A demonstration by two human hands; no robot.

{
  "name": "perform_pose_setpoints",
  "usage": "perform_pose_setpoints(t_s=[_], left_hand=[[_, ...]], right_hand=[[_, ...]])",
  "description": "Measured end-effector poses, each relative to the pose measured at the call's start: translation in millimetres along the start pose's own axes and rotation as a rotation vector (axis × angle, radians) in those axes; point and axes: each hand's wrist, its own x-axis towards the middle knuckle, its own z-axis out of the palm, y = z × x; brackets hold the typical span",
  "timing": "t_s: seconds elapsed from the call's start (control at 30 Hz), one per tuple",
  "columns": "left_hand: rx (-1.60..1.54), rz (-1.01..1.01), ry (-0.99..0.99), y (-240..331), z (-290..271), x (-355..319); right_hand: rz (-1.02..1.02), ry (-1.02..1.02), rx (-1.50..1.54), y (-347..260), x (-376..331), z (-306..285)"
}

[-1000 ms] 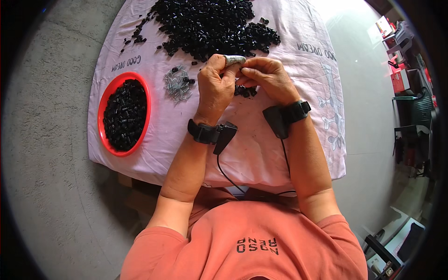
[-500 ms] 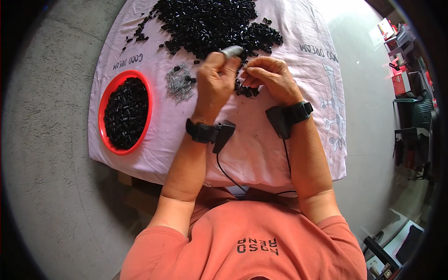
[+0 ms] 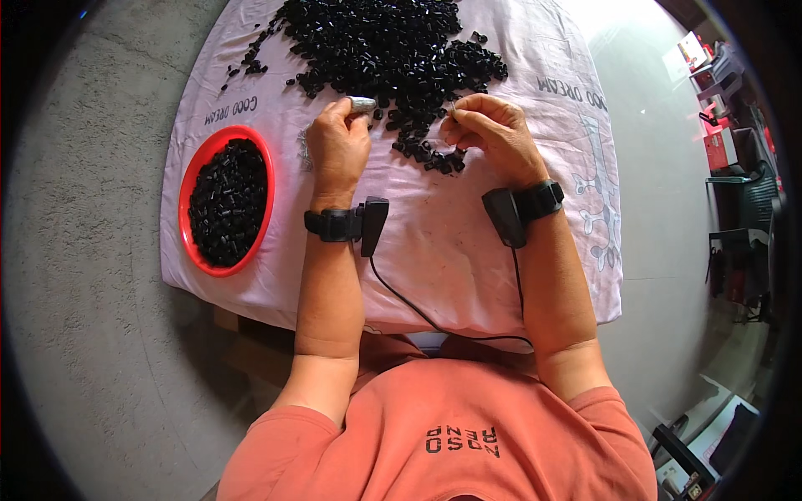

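Our left hand (image 3: 338,149), its grip unclear, has shifted frame-left beside clear slender pins (image 3: 305,157), likely pausing joint handling; our right hand (image 3: 494,134) pinches a thin pale sliver (image 3: 454,107).

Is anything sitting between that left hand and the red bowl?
Yes, but only something low: a scatter of small pale pieces lies on the cloth just left of the left hand, partly hidden by it. Nothing else visible stands between there and the red bowl.
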Motion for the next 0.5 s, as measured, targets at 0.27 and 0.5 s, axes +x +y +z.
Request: perform_pose_setpoints(t_s=[0.27,0.5], left_hand=[[0.161,0.021,-0.048,8,6,-2],[0.175,0.045,-0.033,2,10,-1]], right_hand=[[0.015,-0.029,-0.009,0,0,-1],[0.019,-0.037,-0.019,-1,0,1]])
